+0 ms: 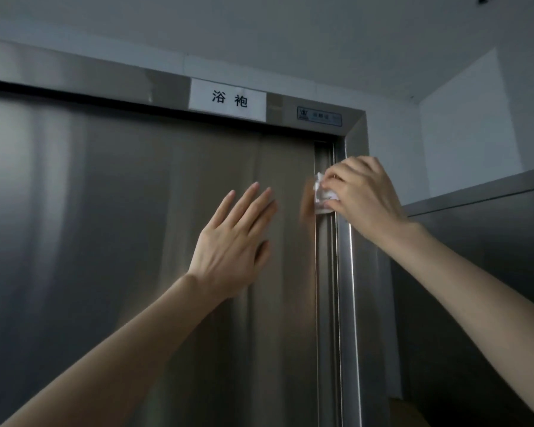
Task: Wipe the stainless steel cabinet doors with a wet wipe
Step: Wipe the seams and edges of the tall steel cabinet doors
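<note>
A tall stainless steel cabinet door fills the left and middle of the head view. My left hand lies flat against the door panel with its fingers straight and pointing up. My right hand grips a crumpled white wet wipe and holds it against the vertical edge strip at the door's right side, near the top. Most of the wipe is hidden under my fingers.
A white label with black characters and a small blue plate sit on the cabinet's top frame. The right frame post runs down beside the strip. Another steel unit stands lower at the right, with a white wall behind.
</note>
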Demonstrator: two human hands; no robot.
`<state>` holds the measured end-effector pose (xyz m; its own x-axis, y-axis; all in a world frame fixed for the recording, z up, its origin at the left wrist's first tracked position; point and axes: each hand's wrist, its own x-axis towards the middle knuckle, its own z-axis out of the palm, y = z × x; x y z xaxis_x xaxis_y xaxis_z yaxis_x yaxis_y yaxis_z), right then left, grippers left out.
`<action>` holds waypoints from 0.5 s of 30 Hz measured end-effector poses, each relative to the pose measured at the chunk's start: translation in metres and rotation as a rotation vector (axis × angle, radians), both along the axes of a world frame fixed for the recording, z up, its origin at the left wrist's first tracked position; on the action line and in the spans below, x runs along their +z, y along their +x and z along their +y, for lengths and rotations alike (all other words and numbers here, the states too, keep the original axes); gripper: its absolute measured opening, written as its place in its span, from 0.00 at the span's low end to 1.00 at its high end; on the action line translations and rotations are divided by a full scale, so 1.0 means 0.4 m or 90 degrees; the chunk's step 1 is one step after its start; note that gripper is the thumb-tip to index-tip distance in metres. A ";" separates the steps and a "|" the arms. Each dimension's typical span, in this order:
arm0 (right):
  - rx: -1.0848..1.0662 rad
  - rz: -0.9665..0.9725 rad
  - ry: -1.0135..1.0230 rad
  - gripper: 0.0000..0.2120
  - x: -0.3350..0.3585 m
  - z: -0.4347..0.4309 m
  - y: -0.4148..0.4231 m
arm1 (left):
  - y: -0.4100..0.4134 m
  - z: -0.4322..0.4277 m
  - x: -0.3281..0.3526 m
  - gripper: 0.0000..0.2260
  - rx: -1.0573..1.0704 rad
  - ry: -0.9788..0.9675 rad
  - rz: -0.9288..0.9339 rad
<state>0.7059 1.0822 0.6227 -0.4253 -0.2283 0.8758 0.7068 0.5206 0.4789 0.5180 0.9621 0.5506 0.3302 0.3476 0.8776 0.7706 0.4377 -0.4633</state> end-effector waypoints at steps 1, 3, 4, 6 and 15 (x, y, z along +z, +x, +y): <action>-0.019 -0.013 0.012 0.10 0.003 -0.002 -0.003 | 0.001 0.004 0.017 0.26 0.003 -0.001 0.002; -0.017 -0.031 0.047 0.06 -0.010 -0.004 -0.007 | -0.002 0.012 0.030 0.26 0.009 0.002 0.009; -0.001 -0.040 0.059 0.05 -0.025 -0.002 -0.009 | -0.004 0.015 0.029 0.26 0.010 0.007 0.014; 0.016 -0.049 0.066 0.05 -0.048 0.005 -0.011 | -0.008 0.017 0.025 0.26 0.008 0.013 0.020; 0.021 0.068 -0.042 0.06 -0.009 -0.012 -0.044 | -0.012 0.018 0.024 0.26 -0.018 0.018 0.028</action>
